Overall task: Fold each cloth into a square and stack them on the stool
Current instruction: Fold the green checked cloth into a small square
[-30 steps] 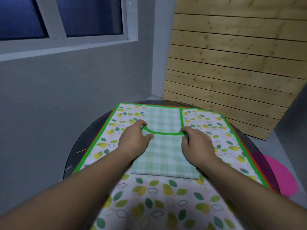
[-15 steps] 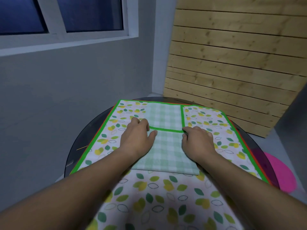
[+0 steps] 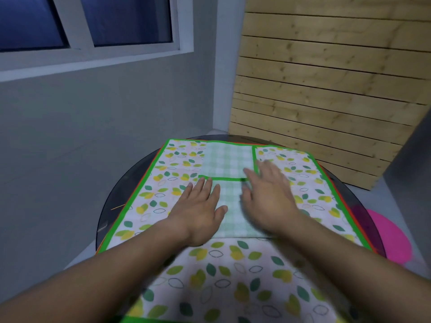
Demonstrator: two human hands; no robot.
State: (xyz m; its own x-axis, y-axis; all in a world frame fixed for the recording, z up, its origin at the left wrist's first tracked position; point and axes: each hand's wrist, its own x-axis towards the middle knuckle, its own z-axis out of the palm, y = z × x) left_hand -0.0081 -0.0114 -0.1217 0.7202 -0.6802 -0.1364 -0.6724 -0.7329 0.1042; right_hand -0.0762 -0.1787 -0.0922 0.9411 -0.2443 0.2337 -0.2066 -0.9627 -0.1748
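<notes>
A leaf-print cloth (image 3: 168, 183) with a green border lies spread over a round dark glass table (image 3: 116, 206). Its pale green checked underside (image 3: 226, 159) shows in the middle, where a folded flap (image 3: 231, 206) lies flat with its green hem across the centre. My left hand (image 3: 200, 206) lies flat with straight fingers on the flap's left edge. My right hand (image 3: 268, 194) is flat on its right edge, blurred. An orange-edged cloth (image 3: 149, 169) peeks out beneath.
A pink round stool (image 3: 391, 238) stands low at the right, partly behind the table rim. A wooden slat panel (image 3: 326, 89) leans at the back right. A grey wall with a window (image 3: 93, 19) is to the left.
Both hands let go of the flap's green hem and opened flat on the cloth. The sagging hem now lies straight, and the hands have slid outward along it.
</notes>
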